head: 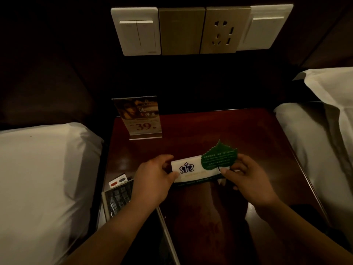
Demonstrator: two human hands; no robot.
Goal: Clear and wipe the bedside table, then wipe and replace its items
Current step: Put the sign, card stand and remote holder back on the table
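we are pinching the card, left hand at nine o'clock, right hand at three trapping the leaf, likely clearing both together.

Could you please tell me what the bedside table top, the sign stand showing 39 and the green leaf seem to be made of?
The bedside table top looks like dark reddish wood or veneer under glossy lacquer: it mirrors light. The sign stand seems clear acrylic, given its see-through edges and base. The green leaf appears to be thin printed card, flat with a toothed outline.
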